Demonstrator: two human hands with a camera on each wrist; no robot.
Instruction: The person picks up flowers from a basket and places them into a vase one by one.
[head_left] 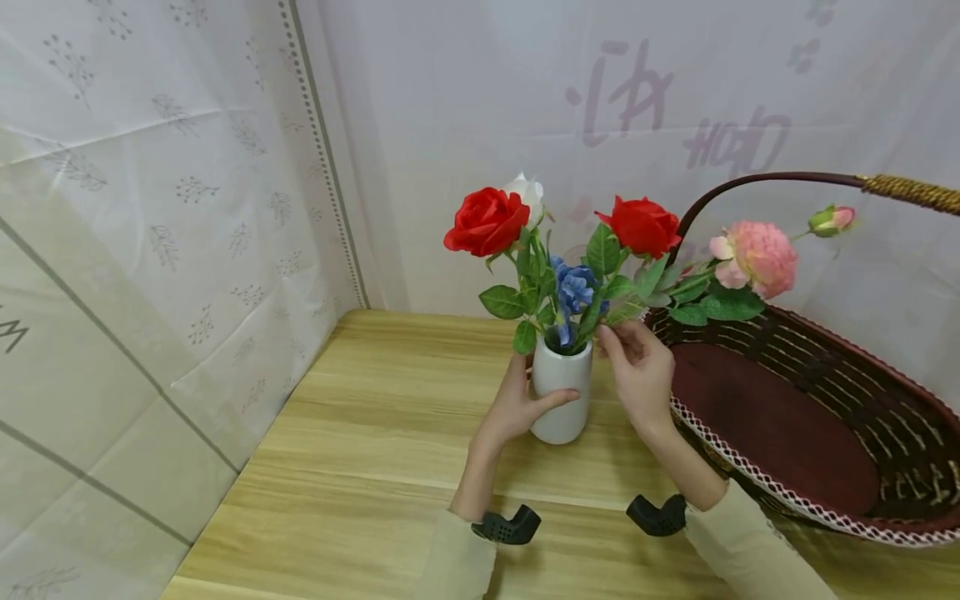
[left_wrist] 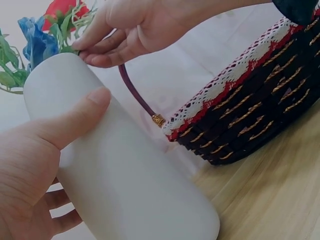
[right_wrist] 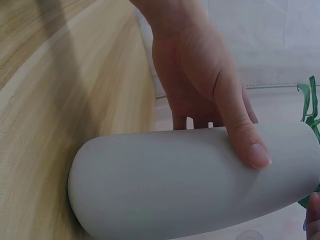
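A white vase (head_left: 560, 396) stands upright on the wooden table. My left hand (head_left: 517, 408) grips it from the left, thumb across the front and fingers behind. My right hand (head_left: 643, 367) pinches a thin green stem at the right of the vase's mouth; leaves hide which bloom it carries. From the vase rise a red rose (head_left: 489, 222) at left, a white flower (head_left: 528, 197) behind it, a blue flower (head_left: 574, 287) in the middle and another red rose (head_left: 642, 226) at right. A pink flower (head_left: 759, 257) with a bud (head_left: 831, 220) leans right over the basket.
A dark woven basket (head_left: 810, 333) with white lace trim and an arched handle (head_left: 787, 176) stands close by my right forearm. Wooden tabletop (head_left: 360, 450) extends left of the vase. Patterned curtains (head_left: 465, 100) hang behind and at the left.
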